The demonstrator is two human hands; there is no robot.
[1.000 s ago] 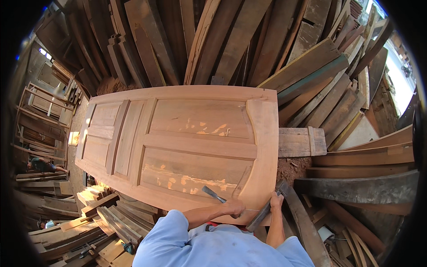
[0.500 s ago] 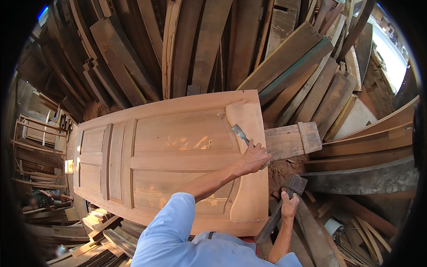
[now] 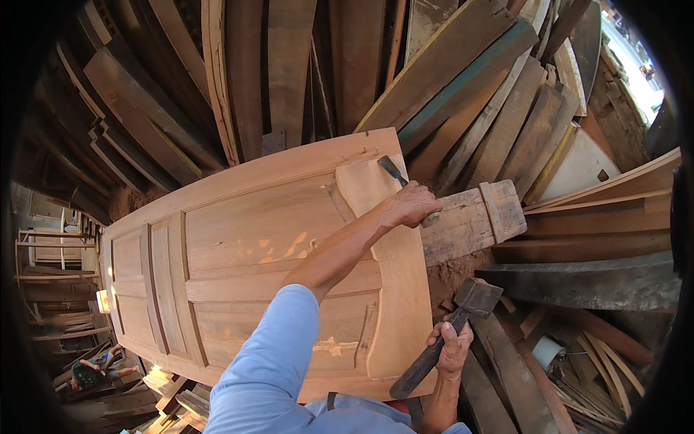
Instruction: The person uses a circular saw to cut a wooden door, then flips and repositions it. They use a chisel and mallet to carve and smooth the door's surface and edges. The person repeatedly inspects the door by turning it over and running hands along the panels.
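A panelled wooden door lies flat in front of me. My left hand is wrapped round a chisel over the door's right end, near its far corner. The chisel's dark flat blade points up and left, and its handle end pokes out below my fist. Whether the blade touches the wood I cannot tell. My right hand grips a dark, block-headed mallet by its handle, just beyond the door's near right corner. The mallet head is up and to the right, well apart from the chisel.
Timber boards lean in a dense row behind the door. A worn plank with a cleat sticks out past its right end. Curved beams and a white cylinder lie at right. Another person is at far left.
My left hand has shifted the chisel up toward the door's far right corner. My right hand has moved slightly left with the mallet. The whole view has also shifted.
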